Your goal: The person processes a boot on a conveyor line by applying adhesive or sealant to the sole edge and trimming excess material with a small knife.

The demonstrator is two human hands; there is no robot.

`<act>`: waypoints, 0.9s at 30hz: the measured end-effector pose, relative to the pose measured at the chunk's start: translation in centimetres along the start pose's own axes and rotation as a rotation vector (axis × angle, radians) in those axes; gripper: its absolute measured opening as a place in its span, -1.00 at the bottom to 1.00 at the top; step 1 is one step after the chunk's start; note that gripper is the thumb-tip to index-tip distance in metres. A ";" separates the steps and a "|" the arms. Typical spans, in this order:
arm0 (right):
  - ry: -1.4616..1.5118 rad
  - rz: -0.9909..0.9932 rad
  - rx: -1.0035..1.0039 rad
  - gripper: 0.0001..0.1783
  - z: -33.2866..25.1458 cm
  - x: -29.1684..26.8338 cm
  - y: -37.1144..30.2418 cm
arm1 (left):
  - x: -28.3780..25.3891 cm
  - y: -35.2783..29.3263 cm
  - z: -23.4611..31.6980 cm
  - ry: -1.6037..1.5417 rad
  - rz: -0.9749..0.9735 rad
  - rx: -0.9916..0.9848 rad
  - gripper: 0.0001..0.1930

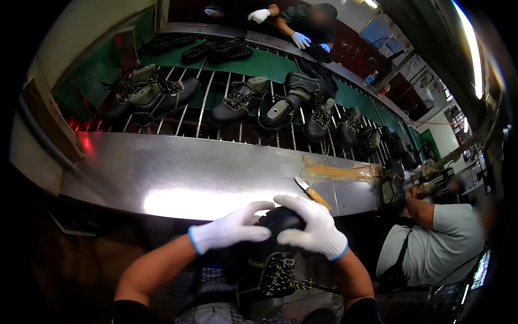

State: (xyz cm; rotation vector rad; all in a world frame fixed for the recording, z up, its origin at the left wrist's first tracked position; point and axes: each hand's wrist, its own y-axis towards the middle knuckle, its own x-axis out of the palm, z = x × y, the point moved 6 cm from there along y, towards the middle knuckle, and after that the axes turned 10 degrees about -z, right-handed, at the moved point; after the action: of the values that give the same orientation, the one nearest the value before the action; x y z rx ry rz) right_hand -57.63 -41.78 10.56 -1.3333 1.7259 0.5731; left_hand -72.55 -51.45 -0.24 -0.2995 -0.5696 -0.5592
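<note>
A black work shoe (272, 267) with yellow-flecked laces rests upright over my lap, its toe pointing toward the metal bench. My left hand (234, 227), in a white knit glove with a blue cuff, curls its fingers at the left of the toe. My right hand (315, 224), gloved the same way, wraps over the toe's right side, thumb across the top. The sole and the undersides of my fingertips are hidden. Just beyond my right hand, a short knife (313, 193) with a wooden handle lies on the metal bench (189, 167).
Beyond the bench, several black shoes (240, 102) sit on a rack of metal rods (199, 102). Black soles (218, 49) lie on a green surface behind. A worker in a light shirt (431, 248) sits at right, near another shoe (392, 183). Gloved people (305, 27) work across.
</note>
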 end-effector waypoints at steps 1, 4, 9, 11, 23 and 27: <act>0.145 0.012 0.045 0.03 1.0 -0.2 -0.2 | -0.7 -1.4 -2.5 0.112 0.046 0.047 0.07; 0.312 -0.065 0.170 0.01 2.8 -0.5 -1.3 | 0.2 -5.9 -6.8 0.766 0.192 0.118 0.13; 0.319 -0.155 0.127 0.03 1.9 -0.2 -1.3 | 3.7 -4.6 -3.6 0.994 0.211 0.508 -0.01; 0.333 -0.110 0.136 0.07 1.3 -0.5 -1.9 | 3.6 -3.7 -2.4 0.932 0.257 0.562 -0.11; 0.204 -0.107 0.044 -0.06 -1.3 -1.9 -3.2 | -0.5 1.9 -2.3 0.144 -0.024 0.424 -0.36; 0.293 -0.174 0.080 -0.07 -1.0 -2.1 -2.6 | 2.8 -0.9 1.8 0.580 0.064 0.506 -0.35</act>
State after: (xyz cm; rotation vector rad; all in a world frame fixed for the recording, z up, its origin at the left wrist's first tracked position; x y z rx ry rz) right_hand -55.42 -42.25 13.22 -1.5499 1.8183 0.2155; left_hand -71.88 -52.57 2.89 0.3199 -0.1225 -0.3962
